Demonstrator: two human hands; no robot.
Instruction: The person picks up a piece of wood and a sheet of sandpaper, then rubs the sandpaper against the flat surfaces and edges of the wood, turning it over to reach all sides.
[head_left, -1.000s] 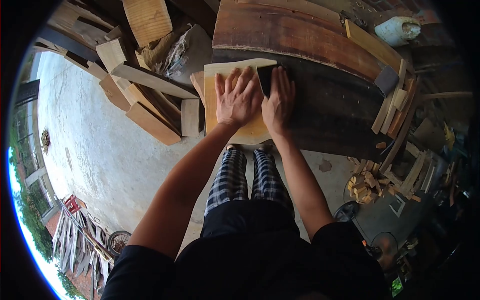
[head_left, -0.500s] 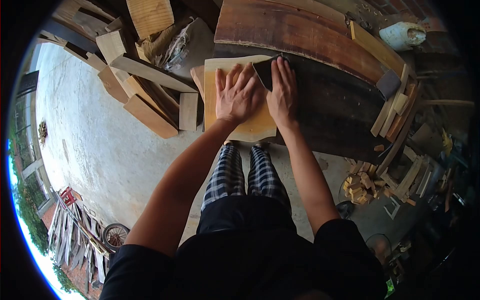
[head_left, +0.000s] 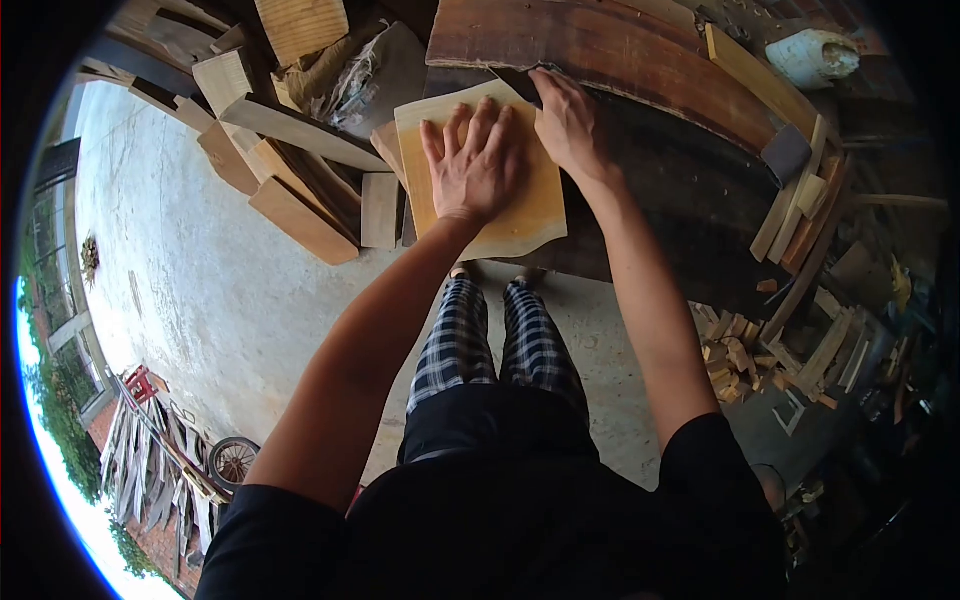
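A pale yellow wooden board (head_left: 530,215) with a wavy near edge lies on a dark work surface (head_left: 680,190). My left hand (head_left: 470,165) rests flat on the board, fingers spread. At the board's far right corner is my right hand (head_left: 572,125), its fingers closed on a dark sheet of sandpaper (head_left: 517,82). Only part of the sheet shows beside the fingertips. It is angled across the board's far edge, close to the long reddish-brown plank (head_left: 600,45) behind.
Stacked wood offcuts (head_left: 300,190) stand to the left, close to the board. On the right are a dark grey block (head_left: 786,155), narrow wood strips (head_left: 800,210) and a whitish container (head_left: 815,58). Small wood scraps (head_left: 740,350) are heaped lower right.
My right hand and the sandpaper have moved away from me, to the board's far edge. The board has turned slightly and shifted a little away from me under my left hand.
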